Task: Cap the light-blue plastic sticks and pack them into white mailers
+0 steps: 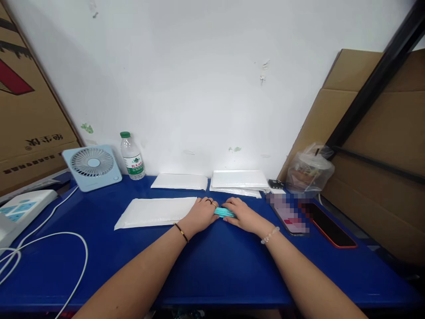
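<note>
A small turquoise pleated bundle (225, 212) lies low over the blue table between my two hands; its exact kind is hard to make out. My left hand (202, 214), with a ring and a dark bracelet, is closed on its left end. From the other side my right hand (241, 215) grips it between thumb and fingers, a clear bead bracelet on the wrist. The left hand overlaps the right end of a flat white packet (152, 212). Behind, a second white packet (179, 181) lies by the wall, and stacked white packets (239, 179) lie right of it.
On the left stand a light blue fan (94, 166), a water bottle (133, 157) and a white power strip (25, 212) with a looping cable (86, 252). Right are two phones (288, 217) (334, 228) and a bagged cup (307, 173). Cardboard (381, 177) flanks the blue table (226, 274).
</note>
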### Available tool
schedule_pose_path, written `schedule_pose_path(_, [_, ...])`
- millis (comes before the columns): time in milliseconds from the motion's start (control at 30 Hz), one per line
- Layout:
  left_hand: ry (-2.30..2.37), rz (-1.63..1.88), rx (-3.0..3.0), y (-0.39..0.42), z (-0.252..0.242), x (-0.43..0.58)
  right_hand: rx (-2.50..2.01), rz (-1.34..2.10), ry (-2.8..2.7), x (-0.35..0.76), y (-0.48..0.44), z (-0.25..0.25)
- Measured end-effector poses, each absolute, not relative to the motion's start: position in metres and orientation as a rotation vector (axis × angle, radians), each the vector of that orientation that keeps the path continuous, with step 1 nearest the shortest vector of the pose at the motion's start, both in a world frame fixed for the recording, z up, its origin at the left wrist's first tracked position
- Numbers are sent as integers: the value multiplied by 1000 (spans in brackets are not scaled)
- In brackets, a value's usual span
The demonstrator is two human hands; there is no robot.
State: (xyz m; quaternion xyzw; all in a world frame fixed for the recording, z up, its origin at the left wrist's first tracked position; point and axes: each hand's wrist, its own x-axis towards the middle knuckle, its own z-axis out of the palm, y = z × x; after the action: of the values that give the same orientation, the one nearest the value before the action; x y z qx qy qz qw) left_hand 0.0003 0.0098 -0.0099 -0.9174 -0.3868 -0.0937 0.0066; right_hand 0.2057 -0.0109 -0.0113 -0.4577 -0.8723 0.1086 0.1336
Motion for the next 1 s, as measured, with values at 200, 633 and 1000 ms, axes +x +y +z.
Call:
schedule_pose_path(200, [-1136, -168, -2850, 5, -14, 11, -1474, 60, -2640, 189, -20, -8])
schedule_pose_path(633, [-1289, -403, -2931, -1, 14, -9, -1662, -81, -2635, 191, -24, 0])
schedule_pose_path(1000, [-2113, -2441, -2857, 8, 20, 7, -1631, 6, -2520, 185, -25, 3])
